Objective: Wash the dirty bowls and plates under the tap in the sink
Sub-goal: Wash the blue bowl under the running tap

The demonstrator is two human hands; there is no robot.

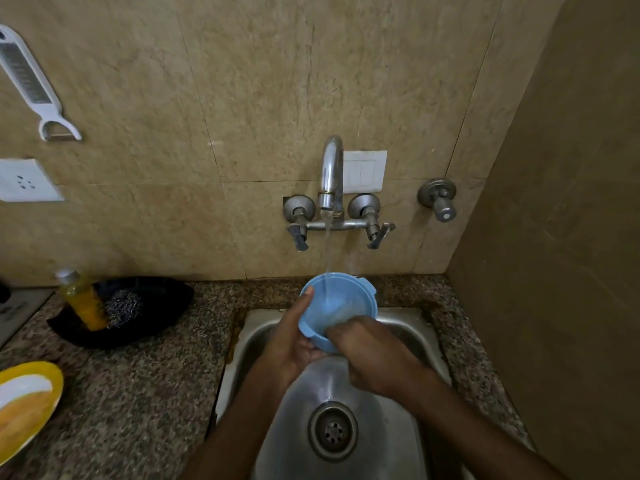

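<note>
A light blue plastic bowl (341, 299) is tilted toward me over the steel sink (263, 337), and water from the wall tap (330, 171) runs into it. My left hand (294, 337) grips the bowl from below and the left, thumb up along its rim. My right hand (367, 348) reaches over the near rim with its fingers inside the bowl, against the inner wall. A yellow plate (24, 403) smeared with food lies on the counter at the far left.
A black tray (156, 306) on the granite counter holds a yellow soap bottle (83, 303) and a steel scrubber (123, 308). The drain (333, 431) sits in the sink's middle. A second valve (438, 199) is on the wall; a side wall stands at right.
</note>
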